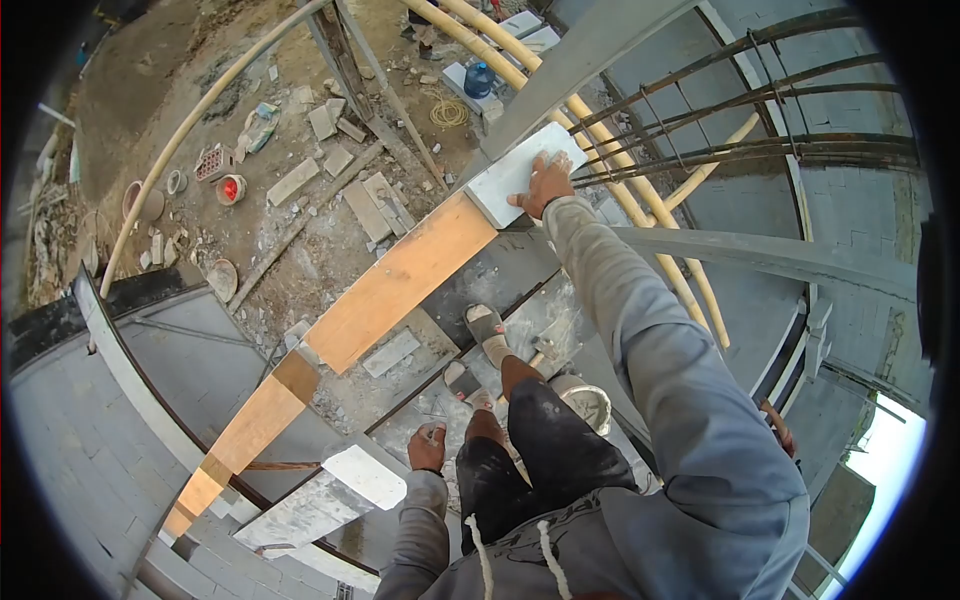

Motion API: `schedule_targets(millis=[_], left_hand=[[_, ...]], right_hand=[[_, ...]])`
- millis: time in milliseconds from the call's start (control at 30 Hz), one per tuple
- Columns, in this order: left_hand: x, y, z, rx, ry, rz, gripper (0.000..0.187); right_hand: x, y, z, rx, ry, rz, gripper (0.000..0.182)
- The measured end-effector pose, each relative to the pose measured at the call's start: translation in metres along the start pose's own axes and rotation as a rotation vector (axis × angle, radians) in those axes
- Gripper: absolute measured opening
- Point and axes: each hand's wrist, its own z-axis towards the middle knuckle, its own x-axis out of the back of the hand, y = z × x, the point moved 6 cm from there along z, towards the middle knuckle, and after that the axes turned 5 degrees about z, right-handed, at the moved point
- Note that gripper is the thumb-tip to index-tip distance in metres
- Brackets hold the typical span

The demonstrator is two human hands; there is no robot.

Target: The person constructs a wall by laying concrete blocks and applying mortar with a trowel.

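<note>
My right hand (545, 184) rests on the top face of a pale lightweight block (500, 190), fingers spread and lying on it rather than wrapped round its edges. The block sits at the upper end of a line of orange-brown wooden boards (400, 278), against a grey post (580, 70). My left hand (428, 447) hangs low near my left leg with the fingers curled in; nothing shows in it. Beside that hand, a white-ended block (364, 477) lies on a grey, mortar-stained surface (300, 512).
Rebar (740, 95) and bamboo poles (610, 160) stand at the right. A mortar-smeared bucket (583, 402) is by my feet. Below on the ground are rubble blocks (293, 183), a bucket with something red (231, 190), a blue water jug (479, 80) and a coil of yellow cord (449, 113).
</note>
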Motion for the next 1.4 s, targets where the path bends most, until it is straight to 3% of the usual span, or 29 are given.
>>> schedule_targets(millis=[167, 367, 567, 633, 700, 800, 833, 900, 933, 1000, 1033, 1100, 1167, 1233, 1300, 1400], left_hand=[[-0.038, 0.005, -0.012, 0.035, -0.15, -0.054, 0.034], [-0.038, 0.021, -0.023, -0.004, -0.18, -0.041, 0.033], [0.021, 0.011, -0.042, 0.022, -0.068, 0.084, 0.034], [0.052, 0.024, -0.056, 0.062, -0.018, 0.152, 0.034], [0.068, 0.018, -0.064, 0.054, 0.059, 0.104, 0.033], [0.086, 0.033, -0.081, 0.101, 0.1, 0.167, 0.037], [0.081, 0.024, -0.081, 0.003, 0.226, 0.039, 0.043], [0.084, 0.044, -0.088, 0.016, 0.185, 0.0, 0.039], [0.092, 0.062, -0.097, 0.008, 0.178, -0.001, 0.038], [0.095, 0.076, -0.107, 0.003, 0.21, -0.027, 0.037], [0.088, 0.074, -0.108, -0.051, 0.232, -0.083, 0.037], [0.095, 0.074, -0.112, -0.115, 0.287, -0.147, 0.037], [0.1, 0.062, -0.124, -0.104, 0.166, -0.155, 0.037], [0.118, 0.031, -0.144, -0.024, 0.245, -0.147, 0.038], [0.135, -0.015, -0.159, 0.046, 0.214, -0.275, 0.037], [0.166, -0.095, -0.196, 0.242, 0.349, -0.187, 0.039]], right_hand=[[-0.01, 0.006, 0.003, -0.049, 0.016, 0.134, 0.102], [-0.005, 0.012, -0.008, -0.147, 0.096, 0.384, 0.108], [-0.012, 0.019, -0.036, -0.135, 0.185, 0.487, 0.103], [-0.036, 0.017, -0.06, -0.12, 0.348, 0.69, 0.095], [-0.086, 0.009, -0.088, -0.055, 0.343, 0.733, 0.087], [-0.149, -0.003, -0.181, 0.137, -0.064, 0.699, 0.081], [-0.188, -0.001, -0.207, 0.172, -0.189, 0.61, 0.084], [-0.223, 0.014, -0.272, 0.214, -0.381, 0.497, 0.086], [-0.217, 0.025, -0.308, 0.137, -0.605, 0.471, 0.085], [-0.267, 0.055, -0.345, 0.111, -0.691, 0.391, 0.092], [-0.259, 0.066, -0.366, 0.051, -0.714, 0.398, 0.089], [-0.294, 0.089, -0.366, 0.101, -0.674, 0.235, 0.085], [-0.221, 0.079, -0.377, 0.064, -0.606, 0.276, 0.079], [-0.196, 0.07, -0.355, 0.146, -0.521, 0.331, 0.067], [-0.282, 0.092, -0.251, 0.425, -0.19, 0.071, 0.053], [-0.183, 0.015, -0.258, 0.49, -0.261, 0.292, 0.047]])
